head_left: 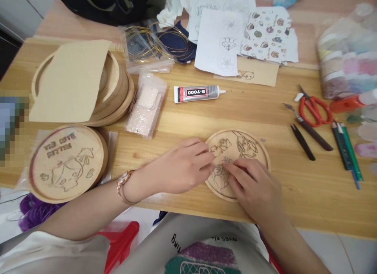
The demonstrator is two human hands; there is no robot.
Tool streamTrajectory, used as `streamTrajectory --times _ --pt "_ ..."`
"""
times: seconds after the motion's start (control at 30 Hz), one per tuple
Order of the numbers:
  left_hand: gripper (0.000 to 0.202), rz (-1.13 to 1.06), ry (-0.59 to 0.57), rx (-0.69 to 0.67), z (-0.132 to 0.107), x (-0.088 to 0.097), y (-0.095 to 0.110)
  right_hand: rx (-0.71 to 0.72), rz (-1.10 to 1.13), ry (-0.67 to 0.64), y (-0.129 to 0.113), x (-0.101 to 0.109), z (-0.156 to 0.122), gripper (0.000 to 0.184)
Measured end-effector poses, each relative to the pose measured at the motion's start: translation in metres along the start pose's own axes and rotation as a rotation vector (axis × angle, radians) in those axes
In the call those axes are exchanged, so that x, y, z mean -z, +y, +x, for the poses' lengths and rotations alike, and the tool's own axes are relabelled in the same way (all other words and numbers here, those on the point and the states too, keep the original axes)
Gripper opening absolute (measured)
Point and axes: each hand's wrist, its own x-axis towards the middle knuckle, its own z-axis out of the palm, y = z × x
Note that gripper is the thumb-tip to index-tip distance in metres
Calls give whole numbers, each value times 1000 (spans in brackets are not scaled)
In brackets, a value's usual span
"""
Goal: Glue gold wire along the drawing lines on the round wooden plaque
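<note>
A round wooden disc (247, 148) with burned-in line drawings of flowers lies on the pine table, near its front edge. My left hand (184, 166) rests over the disc's left rim, with its fingertips on the drawing. My right hand (253, 187) lies on the lower part of the disc, its fingertips meeting those of the left. Whether anything small sits between the fingertips is hidden. A rose-gold watch (123, 185) circles my left wrist.
Left of my hands lie a second engraved disc (66, 164) and stacked wooden rings (118, 93). Ahead are a B-7000 glue tube (197, 93), a bag of pink pieces (145, 107) and gold wire (147, 40). Red scissors (313, 111), tweezers (303, 142) and pens (346, 152) lie to the right.
</note>
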Motion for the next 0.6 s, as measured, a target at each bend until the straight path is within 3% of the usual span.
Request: streamTrajectory --times 0.6 --pt "24 31 -11 -5 -1 0 0 -8 21 35 -2 0 3 16"
